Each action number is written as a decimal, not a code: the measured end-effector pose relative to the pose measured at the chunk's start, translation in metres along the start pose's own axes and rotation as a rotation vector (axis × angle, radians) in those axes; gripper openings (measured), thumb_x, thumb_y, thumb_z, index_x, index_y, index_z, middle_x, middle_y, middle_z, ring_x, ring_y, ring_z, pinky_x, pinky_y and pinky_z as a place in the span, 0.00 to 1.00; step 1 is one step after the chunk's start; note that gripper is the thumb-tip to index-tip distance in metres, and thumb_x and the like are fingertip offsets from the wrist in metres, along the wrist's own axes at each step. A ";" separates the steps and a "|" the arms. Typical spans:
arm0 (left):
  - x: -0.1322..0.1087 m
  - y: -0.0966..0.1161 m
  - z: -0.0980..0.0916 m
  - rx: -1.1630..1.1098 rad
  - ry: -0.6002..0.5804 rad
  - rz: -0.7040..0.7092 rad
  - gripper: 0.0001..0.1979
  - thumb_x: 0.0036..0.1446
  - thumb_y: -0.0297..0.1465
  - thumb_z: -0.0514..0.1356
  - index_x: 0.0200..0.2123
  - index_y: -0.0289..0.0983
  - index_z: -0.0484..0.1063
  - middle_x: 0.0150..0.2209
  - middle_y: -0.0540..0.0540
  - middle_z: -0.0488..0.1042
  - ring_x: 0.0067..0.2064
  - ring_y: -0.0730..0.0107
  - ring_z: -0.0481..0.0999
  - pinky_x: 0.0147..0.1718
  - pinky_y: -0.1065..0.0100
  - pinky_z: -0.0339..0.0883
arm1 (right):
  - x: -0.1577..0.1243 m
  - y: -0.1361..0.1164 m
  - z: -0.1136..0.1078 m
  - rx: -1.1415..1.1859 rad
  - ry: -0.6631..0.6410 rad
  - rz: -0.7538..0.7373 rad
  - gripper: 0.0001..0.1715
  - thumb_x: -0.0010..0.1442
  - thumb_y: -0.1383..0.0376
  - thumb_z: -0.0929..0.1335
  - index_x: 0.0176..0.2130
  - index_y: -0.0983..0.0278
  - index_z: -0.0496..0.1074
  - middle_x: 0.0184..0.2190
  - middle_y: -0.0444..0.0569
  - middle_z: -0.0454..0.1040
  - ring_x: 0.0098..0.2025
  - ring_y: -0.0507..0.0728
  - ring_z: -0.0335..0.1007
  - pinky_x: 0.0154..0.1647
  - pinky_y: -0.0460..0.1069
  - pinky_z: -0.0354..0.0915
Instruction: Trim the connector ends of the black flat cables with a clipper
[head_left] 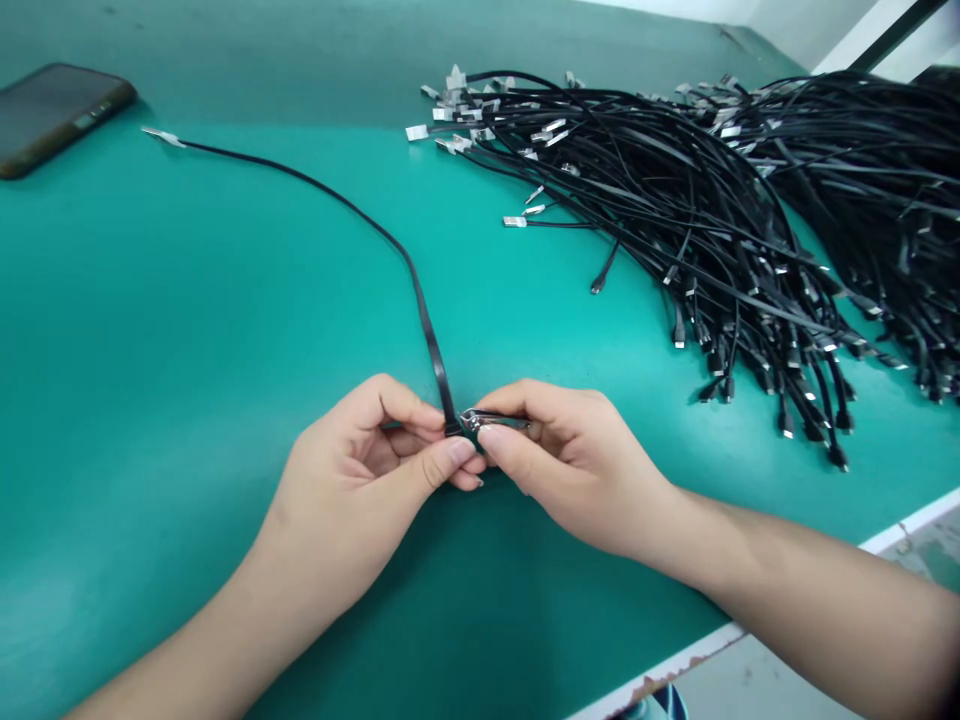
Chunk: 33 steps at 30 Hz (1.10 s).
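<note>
A flat black cable curves over the green table from a metal-ended plug at the upper left down to my hands. My left hand pinches its near end between thumb and fingers. Small metal nail clippers are gripped in my right hand, between thumb and index finger. Their jaws touch or nearly touch the cable's near end, right beside my left fingertips. The connector at that end is mostly hidden by my left thumb.
A large bundle of black cables lies at the upper right, with a second pile behind it at the right edge. A phone rests at the upper left. The green table's white edge runs along the lower right.
</note>
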<state>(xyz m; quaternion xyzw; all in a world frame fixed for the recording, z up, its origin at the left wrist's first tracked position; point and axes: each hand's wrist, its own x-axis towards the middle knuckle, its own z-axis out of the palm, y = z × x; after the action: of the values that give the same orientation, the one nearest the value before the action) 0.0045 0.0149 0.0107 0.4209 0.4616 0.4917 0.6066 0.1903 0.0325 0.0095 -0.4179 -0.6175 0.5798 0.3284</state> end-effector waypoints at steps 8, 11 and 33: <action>0.001 0.000 0.002 -0.023 0.002 -0.007 0.12 0.54 0.19 0.69 0.29 0.39 0.71 0.25 0.56 0.83 0.27 0.73 0.85 0.31 0.76 0.82 | 0.002 -0.002 0.000 0.018 -0.008 -0.001 0.04 0.69 0.66 0.69 0.41 0.64 0.76 0.30 0.43 0.83 0.25 0.47 0.74 0.21 0.40 0.62; 0.001 -0.001 0.001 -0.027 -0.007 -0.001 0.11 0.55 0.19 0.69 0.29 0.39 0.71 0.25 0.55 0.83 0.28 0.72 0.85 0.31 0.75 0.82 | 0.001 -0.002 0.000 0.008 -0.007 -0.006 0.04 0.68 0.66 0.69 0.40 0.64 0.76 0.29 0.42 0.82 0.24 0.46 0.71 0.20 0.40 0.60; -0.001 0.003 0.003 0.043 0.067 -0.019 0.12 0.53 0.20 0.71 0.30 0.38 0.71 0.24 0.56 0.81 0.26 0.71 0.84 0.28 0.75 0.82 | 0.006 -0.006 -0.012 -0.084 0.243 -0.064 0.05 0.68 0.63 0.71 0.40 0.63 0.77 0.27 0.41 0.75 0.23 0.48 0.63 0.22 0.45 0.60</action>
<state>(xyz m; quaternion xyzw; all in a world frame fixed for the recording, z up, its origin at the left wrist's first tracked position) 0.0068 0.0137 0.0146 0.4128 0.4959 0.4899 0.5862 0.1980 0.0432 0.0164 -0.4784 -0.6100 0.4877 0.4014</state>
